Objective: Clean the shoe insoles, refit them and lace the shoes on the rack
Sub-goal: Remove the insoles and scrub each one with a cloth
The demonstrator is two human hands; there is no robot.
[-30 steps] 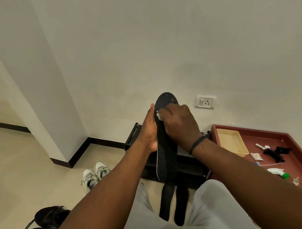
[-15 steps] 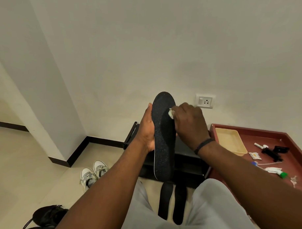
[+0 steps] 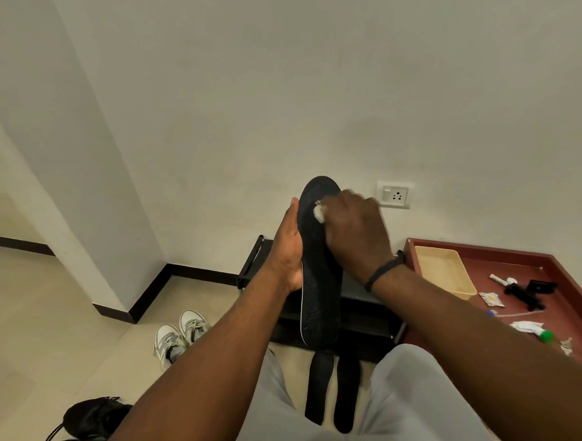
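Three insoles in the head view: one black insole (image 3: 320, 280) upright before the shoe rack (image 3: 362, 308), toe up, long axis near vertical; two more insoles (image 3: 331, 390) flat on floor. Left hand (image 3: 287, 250) gripping its edge; right hand (image 3: 355, 232) pinching white wipe (image 3: 319, 213) near toe. Cleaning step, apparently early; next, probably strokes down toward heel.

Three black insoles (image 3: 320, 287), two grey-white sneakers (image 3: 180, 338), one black shoe (image 3: 94, 418), one beige tray (image 3: 444, 272).
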